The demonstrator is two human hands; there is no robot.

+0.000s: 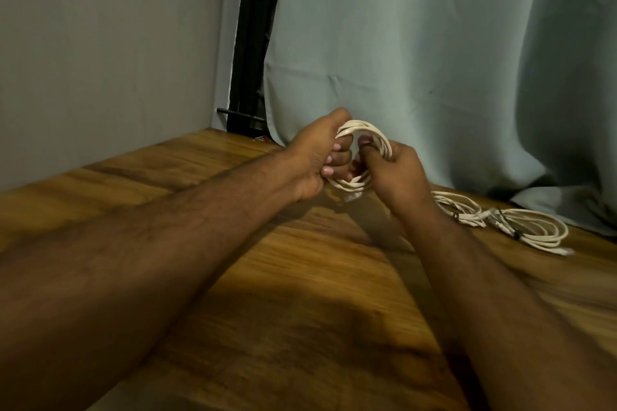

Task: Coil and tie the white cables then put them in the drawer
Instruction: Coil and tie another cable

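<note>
- the left hand [315, 157] has its fingers curled around the left side of a small coil of white round cable [359, 157], held above the brown wooden table [300, 277].
- the right hand [395, 170] grips the right side of the same coil.
- two other coiled white cables [531, 227] lie on the table, right of the hands, near the pale green curtain [417, 43].

The tabletop [300, 277] was warm brown wood-grain with a smooth, faint sheen. The white cable coil [362, 130] looked like smooth plastic sheathing. The curtain [434, 60] was matt, pale grey-green cloth, softly creased.
</note>
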